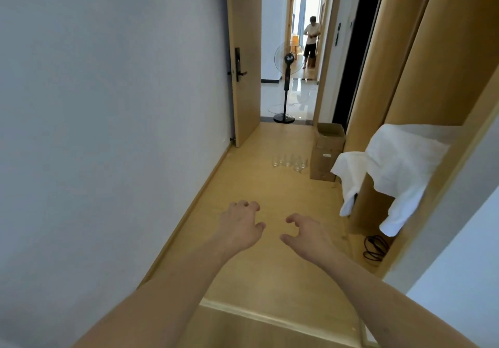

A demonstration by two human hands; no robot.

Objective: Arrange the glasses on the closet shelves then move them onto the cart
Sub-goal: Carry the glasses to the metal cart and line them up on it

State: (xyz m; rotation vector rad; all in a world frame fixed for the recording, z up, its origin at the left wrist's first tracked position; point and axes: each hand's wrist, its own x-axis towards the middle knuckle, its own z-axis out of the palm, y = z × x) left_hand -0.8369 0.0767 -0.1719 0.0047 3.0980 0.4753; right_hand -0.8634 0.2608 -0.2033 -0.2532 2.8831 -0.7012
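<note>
Narrow hallway, wooden floor (243, 253). Both arms were stretched forward at waist height. Left hand (239, 227) and right hand (306, 235) hung over bare floor, fingers loosely curled, each grip slack and holding nothing.

The glasses (290, 161), a small cluster of clear tumblers, stood upright on the floor well ahead of the hands, just beside a tall cardboard box (326, 153). Exact count could not be told at this range.

Closet (405, 77) ran along the right wall, doors open. A white towel (388, 169) was draped over one shelf edge; a dark cable (375, 247) was coiled on the closet floor below. No cart in view.

Further off: open door (244, 64), standing fan (286, 77), another person (312, 41) in the far room.

Judgement: the first step, reaching the glasses, looked barely begun. None were on a shelf. The next move likely called for walking forward, crouching, and taking one tumbler per hand around its wall.
</note>
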